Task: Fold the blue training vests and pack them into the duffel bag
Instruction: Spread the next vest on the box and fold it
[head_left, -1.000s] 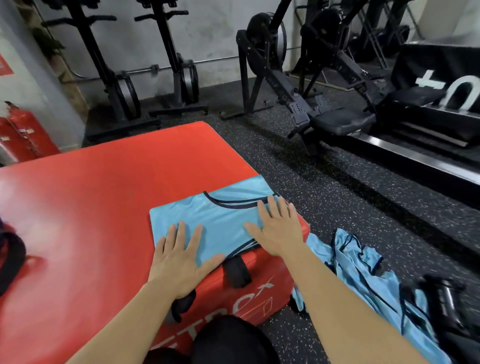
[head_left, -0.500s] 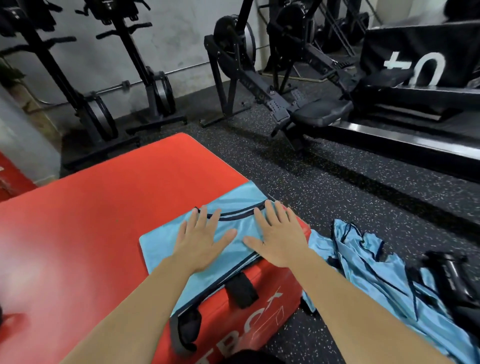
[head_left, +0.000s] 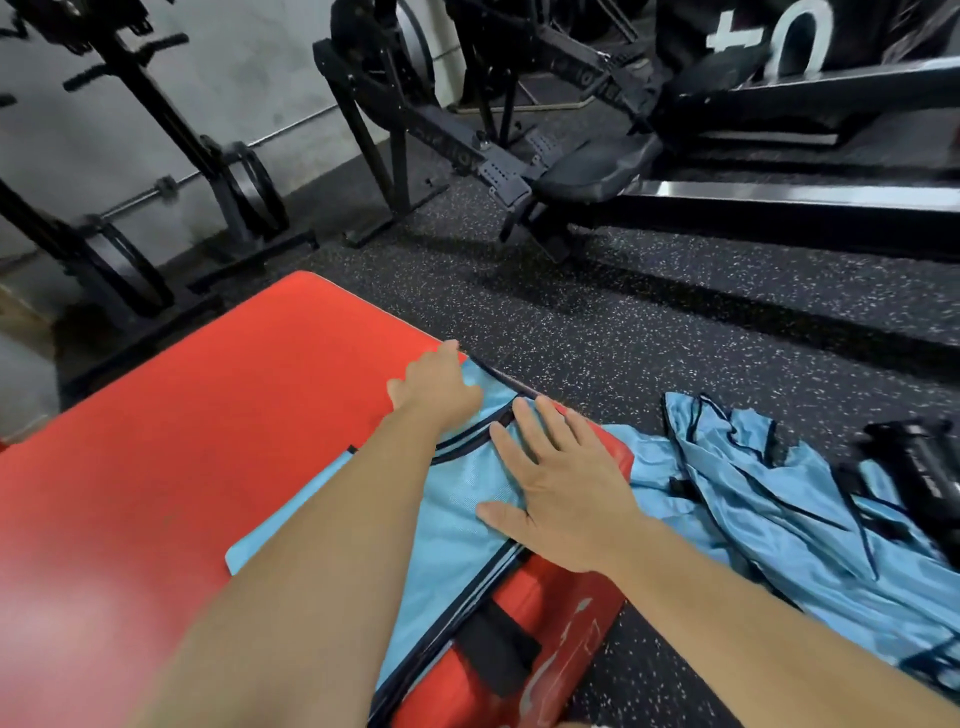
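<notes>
Your blue vest (head_left: 452, 551) lies flat on the near right corner of the red surface (head_left: 156, 467), trim along the edge. The surface runs wide to your left. Your right hand (head_left: 561, 499) presses the vest, fingers spread flat. Your left hand (head_left: 436, 392) is at its far corner; grip cannot be told. More vests (head_left: 779, 499) lie heaped on the floor to the right.

Your right hand (head_left: 561, 499) lies flat, fingers spread, on the blue vest (head_left: 457, 525) laid over the red box (head_left: 156, 467); your left hand (head_left: 436, 389) is at its far corner, grip blurred. Other crumpled vests (head_left: 769, 509) lie on the speckled floor (head_left: 623, 322) beside the box
</notes>
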